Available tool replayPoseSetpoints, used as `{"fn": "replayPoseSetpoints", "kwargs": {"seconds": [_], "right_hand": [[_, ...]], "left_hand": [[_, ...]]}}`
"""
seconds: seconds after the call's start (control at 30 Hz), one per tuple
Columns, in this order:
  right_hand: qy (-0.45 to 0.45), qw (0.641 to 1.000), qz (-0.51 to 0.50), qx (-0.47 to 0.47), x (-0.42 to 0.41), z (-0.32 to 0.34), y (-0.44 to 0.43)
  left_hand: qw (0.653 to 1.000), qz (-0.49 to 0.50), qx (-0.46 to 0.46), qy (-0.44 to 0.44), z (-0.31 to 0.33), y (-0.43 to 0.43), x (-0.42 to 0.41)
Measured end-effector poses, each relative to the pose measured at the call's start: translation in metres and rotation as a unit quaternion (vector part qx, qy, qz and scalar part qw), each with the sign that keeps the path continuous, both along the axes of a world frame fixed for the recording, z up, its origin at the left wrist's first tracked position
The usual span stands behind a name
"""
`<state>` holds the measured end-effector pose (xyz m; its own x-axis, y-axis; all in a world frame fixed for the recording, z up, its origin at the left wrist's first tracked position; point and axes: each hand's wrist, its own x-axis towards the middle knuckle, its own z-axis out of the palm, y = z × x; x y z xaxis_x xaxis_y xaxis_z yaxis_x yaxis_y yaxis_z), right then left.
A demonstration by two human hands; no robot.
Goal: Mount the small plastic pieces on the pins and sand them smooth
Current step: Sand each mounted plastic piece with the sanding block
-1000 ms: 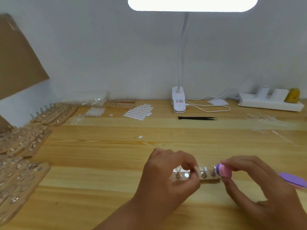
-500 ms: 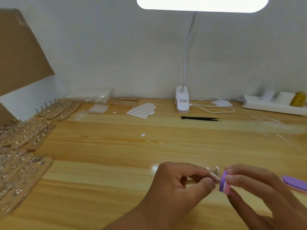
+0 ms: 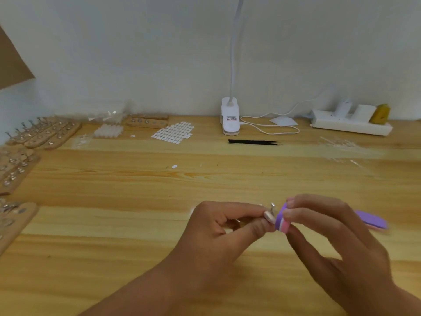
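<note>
Close above the near part of a wooden table [image 3: 114,224], a set of metal pins [image 3: 272,205] is pinched between the curled thumb and forefinger of the left hand [image 3: 227,226], and their base is hidden by the fingers. A purple-and-pink sanding block [image 3: 282,218] is gripped between the thumb and fingertips of the right hand [image 3: 330,238] and is held against the left fingertips, just below the pins. A pale glossy oval [image 3: 269,217] is seen where the two meet (whether it is a small plastic piece or a fingernail cannot be told). A second purple sanding file [image 3: 371,220] is seen lying flat on the table just beyond the right hand. Farther back, a sheet of white oval pieces [image 3: 173,132] is laid out near the wall, with one stray white piece [image 3: 174,166] apart from it, nearer the middle. Black tweezers [image 3: 254,142] are placed just in front of a white clip lamp [image 3: 230,119], and a white power strip [image 3: 350,125] is set against the wall at the right. Wooden strips studded with pins [image 3: 43,133] are ranged along the left edge.
</note>
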<state>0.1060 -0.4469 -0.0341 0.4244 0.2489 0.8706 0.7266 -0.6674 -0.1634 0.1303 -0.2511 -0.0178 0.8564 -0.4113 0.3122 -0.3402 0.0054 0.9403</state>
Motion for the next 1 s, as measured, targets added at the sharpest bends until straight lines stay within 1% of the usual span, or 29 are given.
{"fn": "replayPoseSetpoints", "kwargs": {"seconds": [0.07, 0.2, 0.33, 0.43, 0.53, 0.63, 0.7, 0.8, 0.93, 1.0], "right_hand": [[-0.007, 1.0, -0.001, 0.012, 0.0013, -0.0006, -0.0022], [-0.024, 0.999, 0.028, -0.003, -0.003, -0.0032, 0.0005], [-0.009, 1.0, 0.006, 0.003, 0.0011, -0.0027, -0.0065], [-0.014, 1.0, 0.024, 0.008, -0.0022, -0.0024, -0.0025], [-0.014, 0.999, 0.034, -0.009, -0.0027, -0.0037, -0.0026], [-0.004, 1.0, 0.007, -0.003, -0.0004, -0.0008, -0.0078], [-0.011, 1.0, 0.016, 0.001, -0.003, 0.0002, -0.005], [-0.016, 0.999, 0.036, -0.018, -0.0041, -0.0021, -0.0013], [0.013, 1.0, 0.008, -0.004, -0.0003, 0.0005, -0.0093], [0.002, 1.0, 0.02, -0.002, -0.0029, 0.0012, -0.0064]], "left_hand": [[1.0, -0.004, -0.008, 0.006, -0.001, -0.0001, -0.0001], [1.0, -0.01, -0.011, 0.004, -0.0018, -0.0013, -0.001], [0.999, -0.022, -0.018, 0.026, -0.0018, 0.0, 0.0], [1.0, -0.022, -0.012, 0.013, -0.0019, -0.0005, -0.0013], [1.0, -0.025, 0.008, -0.003, 0.0, -0.0014, -0.0027], [0.999, -0.033, -0.01, 0.023, 0.0011, 0.0003, -0.0014], [0.999, -0.035, -0.006, 0.024, 0.0013, 0.0002, -0.0013], [0.999, -0.036, 0.004, 0.019, 0.0015, -0.0008, -0.0028], [0.998, -0.045, -0.022, 0.05, 0.0022, 0.0019, -0.0005], [0.998, -0.044, -0.017, 0.044, 0.0028, 0.0019, -0.0004]]}}
